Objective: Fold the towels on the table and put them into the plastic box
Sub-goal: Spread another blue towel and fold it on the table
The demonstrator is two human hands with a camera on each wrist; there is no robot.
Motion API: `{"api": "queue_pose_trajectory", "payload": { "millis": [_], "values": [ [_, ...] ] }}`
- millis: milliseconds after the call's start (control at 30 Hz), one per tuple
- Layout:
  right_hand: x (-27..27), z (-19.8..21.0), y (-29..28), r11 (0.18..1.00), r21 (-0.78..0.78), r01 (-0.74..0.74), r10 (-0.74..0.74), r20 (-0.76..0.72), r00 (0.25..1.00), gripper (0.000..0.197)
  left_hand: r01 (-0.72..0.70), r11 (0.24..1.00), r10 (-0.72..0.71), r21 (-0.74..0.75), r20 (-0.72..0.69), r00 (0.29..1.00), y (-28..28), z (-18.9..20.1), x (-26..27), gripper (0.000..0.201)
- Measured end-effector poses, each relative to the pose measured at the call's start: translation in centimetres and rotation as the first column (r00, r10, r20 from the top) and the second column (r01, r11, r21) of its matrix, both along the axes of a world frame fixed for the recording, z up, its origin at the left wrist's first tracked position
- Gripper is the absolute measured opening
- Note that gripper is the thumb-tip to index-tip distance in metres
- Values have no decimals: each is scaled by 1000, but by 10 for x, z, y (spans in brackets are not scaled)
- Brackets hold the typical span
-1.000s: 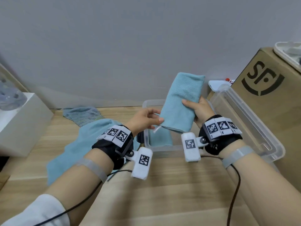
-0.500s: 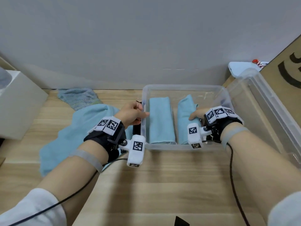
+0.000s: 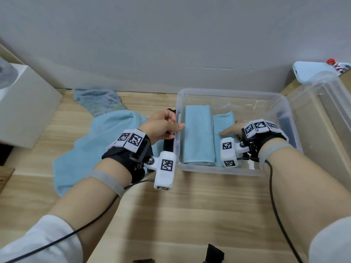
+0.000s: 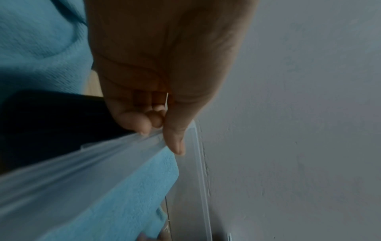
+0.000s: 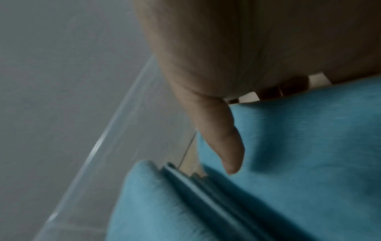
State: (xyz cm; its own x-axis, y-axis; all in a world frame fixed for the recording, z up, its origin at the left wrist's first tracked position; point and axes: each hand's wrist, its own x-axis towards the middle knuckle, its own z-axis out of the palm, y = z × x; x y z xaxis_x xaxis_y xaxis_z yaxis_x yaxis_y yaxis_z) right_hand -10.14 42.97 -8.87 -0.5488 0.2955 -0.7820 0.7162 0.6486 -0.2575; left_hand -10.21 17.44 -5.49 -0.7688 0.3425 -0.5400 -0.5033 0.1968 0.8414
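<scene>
a: towels first: one folded towel (image 3: 197,133) lies flat along the left side of the plastic box (image 3: 284,103), and a second folded towel (image 3: 224,122) sits just beside it, under the right hand (image 3: 234,129)

b: and the fingers?

a: the right hand rests flat on that second towel, thumb straight, the rest laid over the cloth, pressing rather than gripping; the left hand (image 3: 161,126) pinches the box's left rim, thumb inside and curled fingers outside, as the left wrist view shows

b: so which step is this?

a: by my reading, the placing of the second towel, with the box held steady meanwhile

b: what remains?

a: an unfolded light blue towel (image 3: 91,149) lies spread on the wooden table (image 3: 190,215) left of the box, and a darker crumpled towel (image 3: 96,101) near the wall; the next move likely calls for both hands to let go and reach left for the spread one
</scene>
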Motion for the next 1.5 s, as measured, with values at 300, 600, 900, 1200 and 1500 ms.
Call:
{"api": "queue_pose_trajectory", "payload": {
  "millis": [300,600,900,1200,1500],
  "values": [
    [14,88,-103,971,-241,7,-128,-492,861,63,-224,975,223,16,-178,958,-50,-3,39,21],
    [63,60,-259,787,-599,-150,-126,-393,911,16,-448,864,381,-229,-285,880,-204,-48,83,32],
    [115,-36,-304,895,-419,153,-260,-210,943,21,-457,607,380,-650,-268,885,-286,-95,119,71],
    [123,-40,-311,958,-284,38,-123,-287,950,34,-363,809,332,-462,-150,931,-281,-77,119,22],
    [136,48,-337,817,-427,-387,24,-645,764,51,-155,983,174,104,-219,960,-225,12,121,14]
  ]
}}
